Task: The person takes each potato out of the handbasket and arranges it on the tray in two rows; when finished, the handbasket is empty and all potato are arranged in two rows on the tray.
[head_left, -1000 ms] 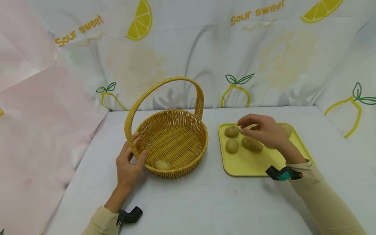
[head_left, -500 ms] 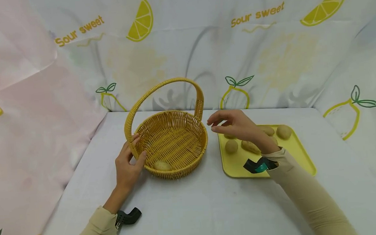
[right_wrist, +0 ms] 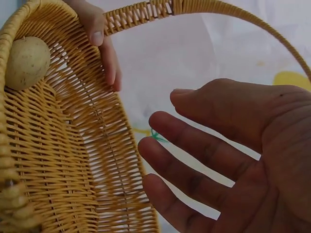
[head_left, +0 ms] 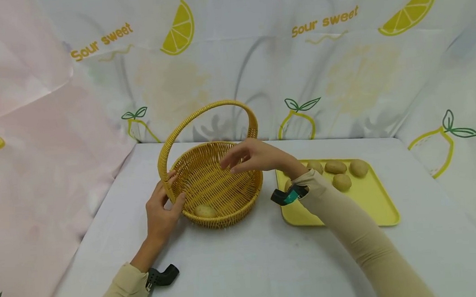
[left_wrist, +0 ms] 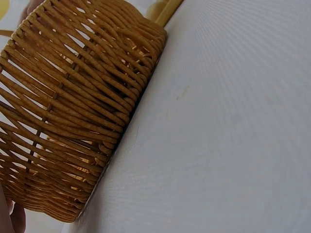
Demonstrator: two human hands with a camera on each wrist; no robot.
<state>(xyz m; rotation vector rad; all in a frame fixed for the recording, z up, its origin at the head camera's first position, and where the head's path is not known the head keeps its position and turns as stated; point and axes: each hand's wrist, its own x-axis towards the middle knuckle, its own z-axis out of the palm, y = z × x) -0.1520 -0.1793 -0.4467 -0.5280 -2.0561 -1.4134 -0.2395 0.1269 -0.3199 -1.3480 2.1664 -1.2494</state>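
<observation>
A yellow woven basket (head_left: 219, 176) with a tall arched handle stands on the table at left of centre. One potato (head_left: 205, 211) lies inside, against the near left wall; the right wrist view shows the same potato (right_wrist: 27, 63) beside the rim. My left hand (head_left: 162, 213) grips the basket's left rim at the foot of the handle, with the thumb over the edge. My right hand (head_left: 258, 156) hovers over the right part of the basket, under the arch. In the right wrist view its palm is bare and its fingers (right_wrist: 189, 184) are loosely bent.
To the right sits a yellow tray (head_left: 366, 204) with several potatoes (head_left: 342, 182) towards its back; my right forearm hides some of them. A lemon-print cloth (head_left: 233, 54) hangs behind the white table (head_left: 244, 269).
My right hand has moved left from above the tray to above the basket, uncovering potatoes at the tray's back right. The left hand and the basket have stayed put.
</observation>
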